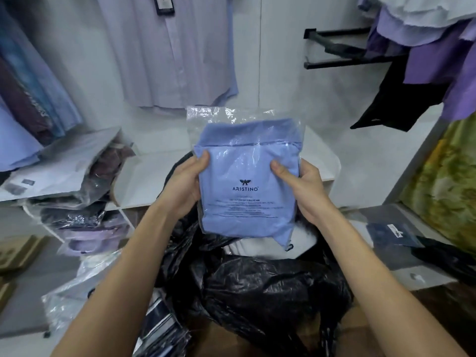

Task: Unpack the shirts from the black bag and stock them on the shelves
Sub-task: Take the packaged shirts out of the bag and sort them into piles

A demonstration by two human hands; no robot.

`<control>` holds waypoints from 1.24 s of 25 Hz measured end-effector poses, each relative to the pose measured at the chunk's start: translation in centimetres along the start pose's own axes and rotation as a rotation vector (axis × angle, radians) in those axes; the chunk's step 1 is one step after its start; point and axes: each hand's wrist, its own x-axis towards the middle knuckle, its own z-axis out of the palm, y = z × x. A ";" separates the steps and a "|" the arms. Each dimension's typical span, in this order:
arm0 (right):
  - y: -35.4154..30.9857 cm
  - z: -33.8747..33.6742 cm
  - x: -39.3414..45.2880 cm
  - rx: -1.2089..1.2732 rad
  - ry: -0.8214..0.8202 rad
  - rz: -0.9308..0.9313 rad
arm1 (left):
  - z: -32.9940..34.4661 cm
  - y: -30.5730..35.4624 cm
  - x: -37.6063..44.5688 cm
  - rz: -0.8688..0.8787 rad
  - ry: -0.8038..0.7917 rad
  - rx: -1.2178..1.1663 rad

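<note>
A folded light-blue shirt (pixel 247 176) in a clear plastic sleeve printed ARISTINO is held upright above the black bag (pixel 257 287). My left hand (pixel 184 181) grips its left edge, thumb on the front. My right hand (pixel 300 186) grips the right edge the same way. The black bag lies crumpled and open below, with a white packed item (pixel 270 244) showing inside it. Beyond the shirt stands a white shelf (pixel 319 155) with a bare top.
Packed shirts (pixel 85 197) are piled on the white shelving at the left. More wrapped packs (pixel 77 287) lie on the floor at lower left. A lilac shirt (pixel 167 52) hangs on the back wall. Purple and black garments (pixel 422 63) hang from a rack at upper right.
</note>
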 end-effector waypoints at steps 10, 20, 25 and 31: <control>1.1 10.1 -1.9 -0.152 -0.421 0.124 | -1.9 3.9 -4.2 -0.113 0.125 0.073; 0.8 15.2 0.0 0.186 -0.463 0.219 | -11.6 0.9 -8.9 -0.064 0.293 0.001; 4.8 18.3 -0.5 -0.158 -0.687 0.195 | -15.4 -1.7 -13.5 -0.034 0.487 -0.151; 13.7 24.5 -4.4 -0.356 -0.781 0.186 | -21.6 -4.3 -19.8 -0.130 0.780 -0.089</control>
